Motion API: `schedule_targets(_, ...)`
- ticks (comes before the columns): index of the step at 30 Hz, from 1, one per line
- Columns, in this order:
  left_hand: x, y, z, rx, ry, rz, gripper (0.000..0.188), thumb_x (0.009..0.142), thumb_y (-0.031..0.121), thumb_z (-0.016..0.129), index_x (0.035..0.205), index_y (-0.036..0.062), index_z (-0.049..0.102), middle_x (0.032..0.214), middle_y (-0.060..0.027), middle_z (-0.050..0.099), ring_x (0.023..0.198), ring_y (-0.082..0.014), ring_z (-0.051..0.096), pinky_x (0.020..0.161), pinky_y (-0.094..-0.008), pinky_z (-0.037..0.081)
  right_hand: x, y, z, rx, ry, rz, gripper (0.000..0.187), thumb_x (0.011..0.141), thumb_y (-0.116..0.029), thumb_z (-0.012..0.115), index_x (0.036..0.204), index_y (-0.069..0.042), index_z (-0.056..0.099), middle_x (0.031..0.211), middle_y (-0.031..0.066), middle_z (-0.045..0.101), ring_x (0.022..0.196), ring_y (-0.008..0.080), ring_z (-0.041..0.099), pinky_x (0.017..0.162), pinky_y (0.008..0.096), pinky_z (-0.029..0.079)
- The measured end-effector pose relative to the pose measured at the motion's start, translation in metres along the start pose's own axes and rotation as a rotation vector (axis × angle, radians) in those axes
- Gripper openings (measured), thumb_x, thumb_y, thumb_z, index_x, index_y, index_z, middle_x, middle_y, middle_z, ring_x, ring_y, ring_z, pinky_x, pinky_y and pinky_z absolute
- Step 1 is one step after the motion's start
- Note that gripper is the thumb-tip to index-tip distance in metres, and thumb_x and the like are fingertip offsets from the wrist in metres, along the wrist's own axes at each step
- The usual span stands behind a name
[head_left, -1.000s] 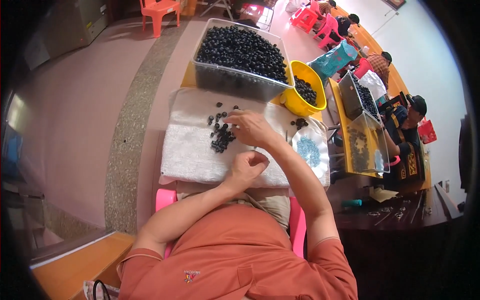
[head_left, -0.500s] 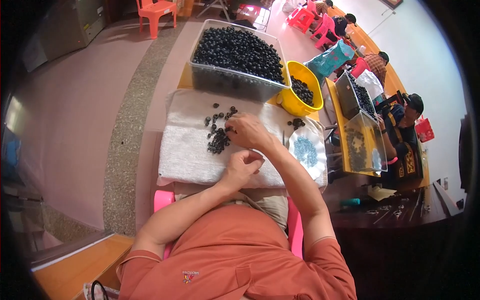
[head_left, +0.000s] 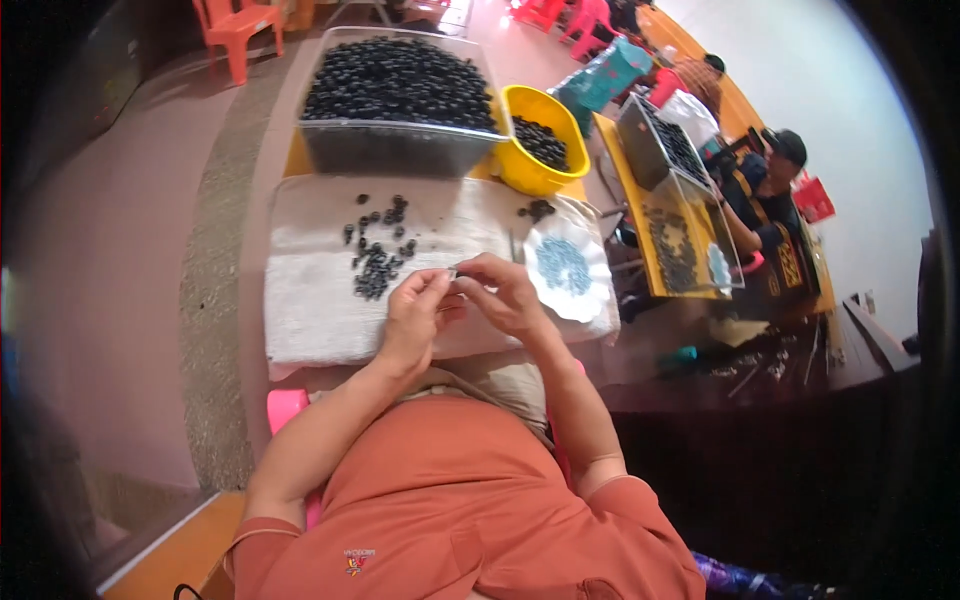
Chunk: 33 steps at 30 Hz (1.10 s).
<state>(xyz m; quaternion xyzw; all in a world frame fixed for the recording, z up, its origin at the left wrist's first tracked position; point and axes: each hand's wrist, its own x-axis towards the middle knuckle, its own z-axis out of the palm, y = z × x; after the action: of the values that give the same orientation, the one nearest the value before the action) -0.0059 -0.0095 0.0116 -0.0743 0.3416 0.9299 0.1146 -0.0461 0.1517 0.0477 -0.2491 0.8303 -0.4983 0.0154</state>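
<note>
My left hand (head_left: 412, 312) and my right hand (head_left: 505, 292) meet above the near part of a white cloth (head_left: 305, 320). Both are closed in a pinch, fingertips together around a small dark piece (head_left: 455, 271), mostly covered by the fingers. It looks like one of the small round black parts. A loose pile of these black parts (head_left: 375, 272) lies on the cloth beyond my left hand, with several more scattered behind it. Right of my right hand is a white fluted plate (head_left: 592, 300) holding small pale blue bits (head_left: 562, 266).
Behind the cloth stands a clear plastic bin (head_left: 390, 150) full of black parts, beside a yellow bucket (head_left: 515, 170) with more. A few black parts (head_left: 537, 210) lie near the plate. A co-worker (head_left: 770, 190) sits at another table (head_left: 640, 215) with bins on the right.
My right hand has left the black pile and come back to my left hand, where the fingertips now meet around a small dark piece. The whole view has shifted, moving the scene leftward.
</note>
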Motion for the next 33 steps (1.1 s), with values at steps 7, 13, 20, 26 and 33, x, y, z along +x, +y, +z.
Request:
schedule_targets(7,-0.002,-0.003,0.002,-0.008,-0.067,-0.073,0.008,0.097,0.014,0.059,0.103,0.0093,0.061,0.095,-0.0006,0.065,0.085,-0.0103,0.062,0.079,-0.0288,0.053,-0.017,0.008,0.007,0.117,0.144,-0.100,0.016,0.086,-0.005,0.070,0.100,0.000,0.067,0.084,0.0080,0.063,0.073,0.0127,0.061,0.065,0.0242,0.049)
schedule_targets(13,0.000,-0.004,0.000,-0.063,-0.090,-0.087,0.009,0.096,0.014,0.061,0.102,0.0076,0.061,0.092,-0.0029,0.067,0.085,-0.0124,0.065,0.080,-0.0293,0.055,-0.023,0.011,0.018,-0.011,0.310,-0.282,0.017,0.081,-0.003,0.072,0.098,0.000,0.068,0.086,0.0117,0.064,0.072,0.0194,0.064,0.062,0.0272,0.050)
schedule_targets(20,-0.003,-0.003,0.005,-0.043,-0.086,-0.095,0.011,0.094,0.014,0.063,0.102,0.0053,0.061,0.090,-0.0048,0.067,0.081,-0.0142,0.067,0.079,-0.0303,0.058,-0.041,-0.010,-0.009,-0.304,0.291,-0.227,0.021,0.078,0.004,0.071,0.099,-0.001,0.067,0.091,0.0134,0.064,0.070,0.0233,0.064,0.060,0.0304,0.051)
schedule_targets(26,-0.003,-0.004,0.003,-0.042,-0.043,-0.091,0.014,0.093,0.012,0.065,0.103,0.0026,0.062,0.091,-0.0050,0.065,0.082,-0.0150,0.066,0.078,-0.0292,0.059,-0.058,0.020,-0.078,-0.757,0.294,0.023,0.011,0.080,-0.005,0.067,0.091,-0.005,0.070,0.086,0.0118,0.067,0.076,0.0305,0.067,0.067,0.0371,0.053)
schedule_targets(33,-0.002,-0.006,0.004,-0.013,-0.025,-0.092,0.016,0.092,0.010,0.065,0.104,-0.0012,0.062,0.091,-0.0068,0.065,0.083,-0.0159,0.066,0.080,-0.0289,0.059,-0.073,0.027,-0.112,-0.915,0.195,0.280,0.015,0.081,-0.014,0.063,0.090,-0.008,0.073,0.088,0.0139,0.067,0.086,0.0345,0.065,0.075,0.0432,0.052)
